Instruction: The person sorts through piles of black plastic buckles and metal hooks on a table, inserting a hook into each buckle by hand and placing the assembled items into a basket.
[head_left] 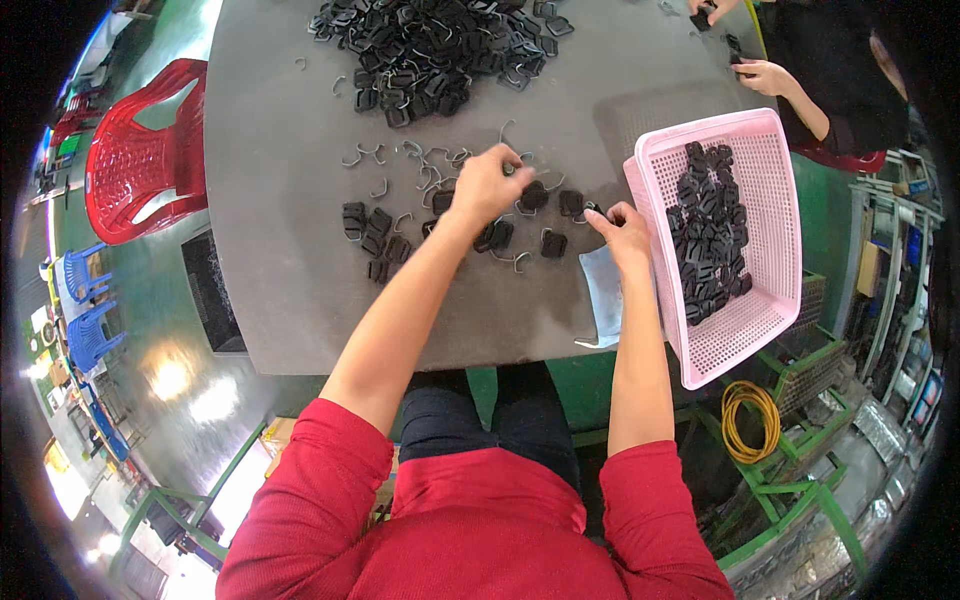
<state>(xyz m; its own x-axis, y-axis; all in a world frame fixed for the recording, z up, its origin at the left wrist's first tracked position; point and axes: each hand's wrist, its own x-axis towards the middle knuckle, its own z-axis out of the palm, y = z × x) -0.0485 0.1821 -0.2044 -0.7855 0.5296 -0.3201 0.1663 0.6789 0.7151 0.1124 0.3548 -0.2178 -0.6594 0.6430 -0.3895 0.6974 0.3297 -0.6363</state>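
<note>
My left hand (487, 187) is closed over the middle of the grey table, fingers curled together; a small dark bit shows at its fingertips, too little to name. My right hand (626, 237) pinches a small black plastic piece (594, 211) beside the basket. Between and below my hands lie loose black plastic pieces (553, 243), some with metal wire hooks on them. Bare metal hooks (428, 178) are scattered left of my left hand. Further left sits a small group of black pieces (376, 232).
A large heap of black pieces with hooks (430, 50) covers the far table. The pink basket (655, 255), holding many black pieces, stands at the right edge. A blue face mask (601, 295) lies under my right forearm. A co-worker's hands (765, 77) hold dark pieces at far right.
</note>
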